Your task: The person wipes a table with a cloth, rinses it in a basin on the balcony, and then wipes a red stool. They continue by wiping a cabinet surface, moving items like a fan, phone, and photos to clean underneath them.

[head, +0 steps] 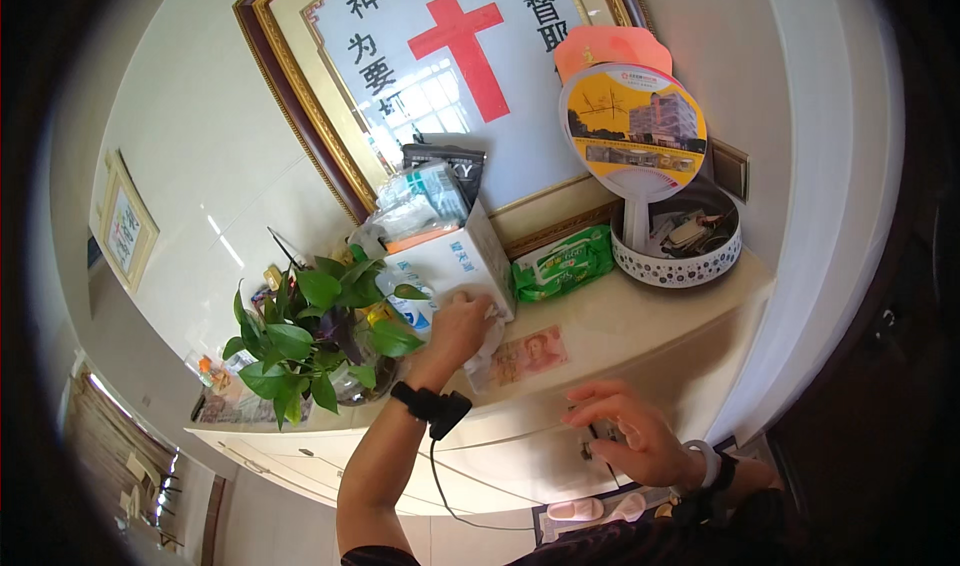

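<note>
My left hand [465,322] is at the front of a white cardboard box [480,255] on a cabinet top, with a crumpled white tissue or cloth [491,341] in its fingers. Plastic-wrapped packets [427,195] lie on the box. Beside that hand a red banknote [531,356] rests flat near the cabinet's front edge. My right hand [626,431] hangs in front of the cabinet, fingers apart and slightly curled, holding nothing. A green pack of wipes [566,262] lies right of the box.
A leafy plant [322,326] in a glass vase stands to the left. At the right, a round patterned tin [675,262] holds small items and a hand fan [634,131]. A framed picture with a red cross [469,52] leans behind. Slippers [576,509] are on the floor.
</note>
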A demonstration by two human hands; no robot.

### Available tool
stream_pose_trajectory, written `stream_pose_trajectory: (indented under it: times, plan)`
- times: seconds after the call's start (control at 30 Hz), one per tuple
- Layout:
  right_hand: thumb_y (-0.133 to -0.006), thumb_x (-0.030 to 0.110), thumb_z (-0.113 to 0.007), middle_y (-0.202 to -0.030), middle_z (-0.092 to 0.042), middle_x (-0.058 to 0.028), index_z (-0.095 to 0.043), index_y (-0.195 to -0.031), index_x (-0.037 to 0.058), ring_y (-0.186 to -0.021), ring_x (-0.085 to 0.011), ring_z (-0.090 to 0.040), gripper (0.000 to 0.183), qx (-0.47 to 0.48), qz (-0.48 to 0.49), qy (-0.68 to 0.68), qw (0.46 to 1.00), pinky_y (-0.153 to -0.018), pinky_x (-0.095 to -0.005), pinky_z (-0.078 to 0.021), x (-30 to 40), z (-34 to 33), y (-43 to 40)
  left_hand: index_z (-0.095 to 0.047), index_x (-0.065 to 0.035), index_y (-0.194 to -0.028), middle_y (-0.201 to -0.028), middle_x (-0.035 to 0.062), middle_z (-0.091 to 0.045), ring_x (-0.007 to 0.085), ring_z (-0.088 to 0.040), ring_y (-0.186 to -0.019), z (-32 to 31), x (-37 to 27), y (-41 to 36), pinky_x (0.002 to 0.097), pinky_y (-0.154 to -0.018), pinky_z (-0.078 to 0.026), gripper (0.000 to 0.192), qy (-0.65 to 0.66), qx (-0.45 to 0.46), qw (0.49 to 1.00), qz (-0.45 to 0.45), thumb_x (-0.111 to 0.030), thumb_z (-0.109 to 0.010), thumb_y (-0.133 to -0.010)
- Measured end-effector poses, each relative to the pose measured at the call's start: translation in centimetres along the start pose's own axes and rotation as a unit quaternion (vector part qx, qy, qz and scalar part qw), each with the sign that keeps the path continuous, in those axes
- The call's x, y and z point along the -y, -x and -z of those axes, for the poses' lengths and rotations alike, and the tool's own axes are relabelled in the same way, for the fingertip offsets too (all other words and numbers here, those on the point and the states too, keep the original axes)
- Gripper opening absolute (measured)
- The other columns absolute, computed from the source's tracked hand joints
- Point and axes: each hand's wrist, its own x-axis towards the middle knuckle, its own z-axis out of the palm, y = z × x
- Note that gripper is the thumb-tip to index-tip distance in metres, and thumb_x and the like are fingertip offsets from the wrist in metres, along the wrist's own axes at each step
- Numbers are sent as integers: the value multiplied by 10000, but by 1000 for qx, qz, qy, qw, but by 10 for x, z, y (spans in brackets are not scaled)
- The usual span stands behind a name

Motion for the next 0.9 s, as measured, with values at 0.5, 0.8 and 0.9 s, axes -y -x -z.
stream_pose_trajectory:
  times: [0.5,0.8,0.9]
  plan:
    - [-787,17,-532,-1027,-578,-175,-560,-1060,29,-979,-333,-541,274,23,-15,226,974,-852,-386,-441,-20,1,-20,-579,-111,-1042,-969,177,-544,363,-561,-917,-16,4,0,440,-757,-476,322,1,16,1000,-3,-152,-649,-731]
    - [-750,67,-570,-1085,-547,-167,-554,-1091,55,-957,-333,-533,341,11,76,404,911,-850,-430,-414,-65,-9,-54,-533,-28,-1013,-1026,163,-508,326,-495,-982,56,-38,-28,420,-807,-429,242,-140,-272,948,-89,-95,-516,-781]
    - [-737,66,-576,-1068,-549,-144,-562,-1090,62,-963,-319,-526,353,10,89,440,894,-844,-426,-408,-79,-9,-51,-525,-27,-1006,-1060,134,-514,286,-481,-966,33,-13,-29,414,-822,-394,243,-291,-285,908,-97,-97,-512,-774]
